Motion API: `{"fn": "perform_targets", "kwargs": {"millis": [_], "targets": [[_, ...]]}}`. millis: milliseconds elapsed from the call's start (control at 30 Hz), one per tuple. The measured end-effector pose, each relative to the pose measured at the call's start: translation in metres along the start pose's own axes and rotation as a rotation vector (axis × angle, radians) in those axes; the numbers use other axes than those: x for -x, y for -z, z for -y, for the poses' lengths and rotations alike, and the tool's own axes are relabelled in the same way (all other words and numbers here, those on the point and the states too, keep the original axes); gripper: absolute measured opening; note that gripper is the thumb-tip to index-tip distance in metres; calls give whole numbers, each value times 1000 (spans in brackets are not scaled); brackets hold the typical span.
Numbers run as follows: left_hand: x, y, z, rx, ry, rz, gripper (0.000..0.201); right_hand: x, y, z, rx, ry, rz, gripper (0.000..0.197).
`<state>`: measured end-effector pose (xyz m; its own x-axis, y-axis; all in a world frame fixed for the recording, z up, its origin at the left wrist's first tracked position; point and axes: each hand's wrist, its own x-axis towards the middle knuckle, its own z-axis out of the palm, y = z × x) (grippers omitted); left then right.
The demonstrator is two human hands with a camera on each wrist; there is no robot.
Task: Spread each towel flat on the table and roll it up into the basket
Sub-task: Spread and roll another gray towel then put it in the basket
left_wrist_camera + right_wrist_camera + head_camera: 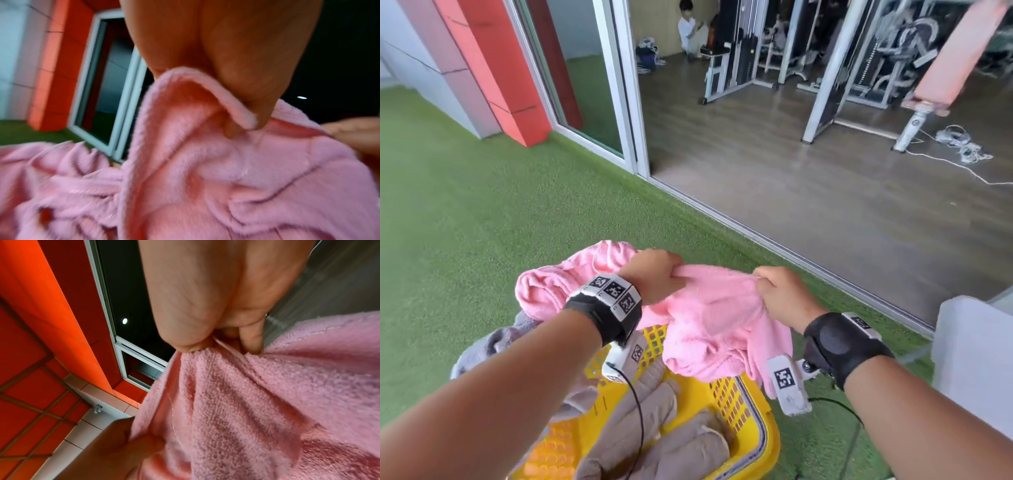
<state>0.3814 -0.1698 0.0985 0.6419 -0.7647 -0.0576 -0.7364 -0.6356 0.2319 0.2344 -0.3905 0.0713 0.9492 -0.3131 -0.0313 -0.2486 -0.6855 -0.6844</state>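
— What's the person holding there?

— A pink towel [709,308], bunched up, held in the air just above the yellow basket [753,404]. The left hand [654,274] has its fingers curled round the towel's top edge; the right hand [784,294] grips the same edge a little to the right, thumb and fingers pinching the hem.

— And the rest of the cloth?

— It sags between and below the hands, with a lump hanging off to the left past the left wrist. From the left wrist you see the pink edge looped over the thumb.

— Anything in the basket?

— Beige towels [654,431] lie inside it, and a grey towel [493,346] is draped over its left rim. The basket stands on green turf [465,212]; a corner of something white [972,359] shows at the near right.
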Motion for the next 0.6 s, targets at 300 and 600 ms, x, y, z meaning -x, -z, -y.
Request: {"fn": "perform_targets", "kwargs": {"millis": [300, 600], "targets": [[28, 37, -58, 534, 70, -60, 23, 14, -7, 31, -116, 259, 355, 28], [75, 9, -62, 697, 161, -223, 42, 6, 21, 64, -382, 465, 194, 15]]}}
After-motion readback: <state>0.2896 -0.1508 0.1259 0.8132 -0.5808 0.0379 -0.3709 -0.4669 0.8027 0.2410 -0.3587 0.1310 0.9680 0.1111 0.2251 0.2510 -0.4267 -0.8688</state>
